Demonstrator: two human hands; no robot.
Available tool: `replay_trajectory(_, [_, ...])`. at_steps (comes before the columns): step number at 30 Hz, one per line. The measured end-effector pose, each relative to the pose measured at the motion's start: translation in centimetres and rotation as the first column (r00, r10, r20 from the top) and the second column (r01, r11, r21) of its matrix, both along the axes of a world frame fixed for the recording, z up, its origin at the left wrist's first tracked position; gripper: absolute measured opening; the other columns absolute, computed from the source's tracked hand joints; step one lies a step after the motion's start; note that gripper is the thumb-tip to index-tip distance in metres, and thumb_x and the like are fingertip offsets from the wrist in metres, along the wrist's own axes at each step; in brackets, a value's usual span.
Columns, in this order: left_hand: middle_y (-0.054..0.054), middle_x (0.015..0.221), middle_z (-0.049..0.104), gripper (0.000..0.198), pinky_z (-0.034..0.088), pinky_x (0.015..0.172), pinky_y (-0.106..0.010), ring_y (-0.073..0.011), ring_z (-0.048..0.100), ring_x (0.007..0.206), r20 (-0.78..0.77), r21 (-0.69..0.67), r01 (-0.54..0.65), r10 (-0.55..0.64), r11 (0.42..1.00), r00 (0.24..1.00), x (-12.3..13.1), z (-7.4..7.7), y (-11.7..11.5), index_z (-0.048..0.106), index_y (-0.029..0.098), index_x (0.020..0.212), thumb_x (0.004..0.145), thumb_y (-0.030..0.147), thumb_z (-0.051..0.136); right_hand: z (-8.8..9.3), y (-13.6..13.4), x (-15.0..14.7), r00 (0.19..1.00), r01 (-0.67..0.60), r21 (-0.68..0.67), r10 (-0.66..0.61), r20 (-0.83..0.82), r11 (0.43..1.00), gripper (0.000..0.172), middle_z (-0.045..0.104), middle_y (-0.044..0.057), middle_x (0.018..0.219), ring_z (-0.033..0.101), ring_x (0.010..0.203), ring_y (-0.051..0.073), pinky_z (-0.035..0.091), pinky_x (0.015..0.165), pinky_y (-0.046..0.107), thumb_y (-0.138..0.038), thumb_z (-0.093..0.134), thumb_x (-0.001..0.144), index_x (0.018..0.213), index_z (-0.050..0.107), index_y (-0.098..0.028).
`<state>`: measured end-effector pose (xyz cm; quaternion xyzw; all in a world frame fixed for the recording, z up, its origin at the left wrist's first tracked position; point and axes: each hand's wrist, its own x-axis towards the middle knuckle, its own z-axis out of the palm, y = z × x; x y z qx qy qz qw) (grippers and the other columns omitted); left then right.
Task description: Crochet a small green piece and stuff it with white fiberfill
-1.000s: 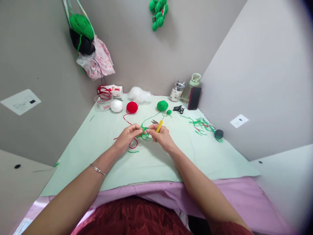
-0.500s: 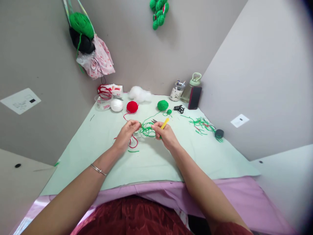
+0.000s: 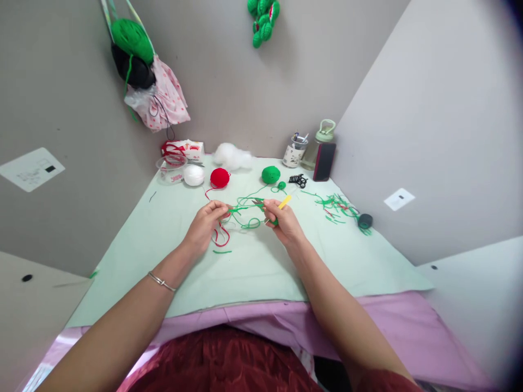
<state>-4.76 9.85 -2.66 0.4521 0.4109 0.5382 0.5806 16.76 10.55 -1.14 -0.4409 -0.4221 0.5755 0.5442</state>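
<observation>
Compared with one second ago, the left hand [image 3: 204, 224] and the right hand [image 3: 286, 222] are farther apart, and the green yarn [image 3: 254, 223], which was a tight bunch, is now opened into separate strands and loops between them, above the counter [image 3: 261, 280]. Left thumb and fingers are pinching the green yarn. Right fingers are closed around the yellow-handled hook [image 3: 285, 202], which is leaning to the side; some green yarn passes at these fingers, but how firmly they pinch it one cannot tell.

To loosen the strands well, it seems better to pull softly and a little at a time, because a strong pull could make a small knot. The hook should be kept away from the loops, so that it does not catch them. Attention is needed also for the scissors [image 3: 257, 202], near the right fingertips, and for the red yarn [image 3: 222, 240], just beside the left hand, which could become mixed in.
</observation>
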Motion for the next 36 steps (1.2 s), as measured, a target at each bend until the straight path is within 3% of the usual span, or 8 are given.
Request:
replay_trajectory(5, [-0.003, 0.101, 0.073, 0.032, 0.045, 0.091, -0.031, -0.0193, 0.064, 0.098, -0.016, 0.032, 0.040, -0.039, 0.999, 0.999, 0.8, 0.2, -0.7, 0.071, 0.022, 0.097, 0.074, 0.038, 0.086, -0.1, -0.7, -1.1, 0.998, -0.061, 0.000, 0.061, 0.031, 0.998, 0.048, 0.041, -0.010, 0.043, 0.028, 0.045, 0.006, 0.023, 0.043, 0.022, -0.055, 0.093, 0.060, 0.068, 0.062, -0.020])
replay_trajectory(11, [-0.001, 0.083, 0.070, 0.022, 0.044, 0.080, -0.030, -0.0170, 0.059, 0.080, -0.057, 0.034, 0.117, -0.115, 0.993, 0.992, 1.5, 0.1, -1.3, 0.076, 0.019, 0.078, 0.071, 0.034, 0.089, -0.3, -1.2, -2.1, 0.987, -0.141, -0.004, 0.141, 0.083, 0.990, 0.042, 0.046, -0.008, 0.039, 0.033, 0.043, 0.006, 0.025, 0.044, 0.022, -0.047, 0.096, 0.057, 0.066, 0.069, -0.017])
replay_trajectory(16, [-0.001, 0.086, 0.070, 0.019, 0.045, 0.081, -0.027, -0.0156, 0.060, 0.082, 0.038, 0.007, 0.031, -0.031, 0.999, 0.999, 1.1, 0.3, -0.8, 0.072, 0.020, 0.074, 0.073, 0.034, 0.085, -0.2, -0.9, -1.9, 0.998, -0.062, 0.006, 0.061, 0.028, 0.998, 0.045, 0.042, -0.011, 0.041, 0.029, 0.043, 0.005, 0.023, 0.043, 0.021, -0.052, 0.093, 0.059, 0.068, 0.063, -0.020])
replay_trajectory(21, [-0.003, 0.077, 0.069, 0.020, 0.049, 0.078, -0.028, -0.0171, 0.066, 0.081, 0.137, -0.059, 0.060, -0.052, 0.996, 0.989, 1.1, 0.8, -0.9, 0.071, 0.017, 0.071, 0.069, 0.028, 0.087, -0.1, -0.8, -1.8, 0.999, -0.031, 0.002, 0.031, -0.019, 1.000, 0.046, 0.041, -0.011, 0.042, 0.027, 0.044, 0.005, 0.024, 0.042, 0.020, -0.050, 0.095, 0.057, 0.065, 0.060, -0.020])
replay_trajectory(28, [0.000, 0.077, 0.070, 0.017, 0.057, 0.081, -0.028, -0.0137, 0.070, 0.077, 0.360, -0.139, -0.108, 0.152, 0.984, 0.920, -0.5, 0.6, 0.7, 0.058, 0.018, 0.067, 0.068, 0.016, 0.075, -0.2, 0.1, -0.3, 0.985, 0.123, 0.020, -0.120, -0.122, 0.992, 0.044, 0.034, -0.013, 0.045, 0.027, 0.046, 0.006, 0.021, 0.041, 0.019, -0.043, 0.092, 0.062, 0.067, 0.054, -0.022])
replay_trajectory(32, [-0.003, 0.072, 0.069, 0.006, 0.058, 0.072, -0.025, -0.0139, 0.069, 0.070, 0.418, -0.210, -0.162, 0.239, 0.964, 0.877, -1.0, 0.5, 1.4, 0.062, 0.016, 0.071, 0.075, 0.014, 0.067, -0.2, 0.6, 0.6, 0.975, 0.153, 0.012, -0.149, -0.163, 0.988, 0.042, 0.034, -0.014, 0.047, 0.024, 0.044, 0.005, 0.019, 0.039, 0.019, -0.040, 0.092, 0.063, 0.072, 0.055, -0.022])
replay_trajectory(36, [0.001, 0.069, 0.067, 0.010, 0.052, 0.057, -0.018, -0.0064, 0.056, 0.052, 0.471, -0.249, -0.236, 0.331, 0.939, 0.818, -1.8, 0.9, 1.7, 0.059, 0.017, 0.075, 0.080, 0.011, 0.064, -0.1, 0.6, 0.8, 0.969, 0.155, 0.000, -0.152, -0.192, 0.988, 0.043, 0.034, -0.014, 0.046, 0.024, 0.044, 0.004, 0.020, 0.039, 0.018, -0.040, 0.094, 0.060, 0.073, 0.058, -0.020])
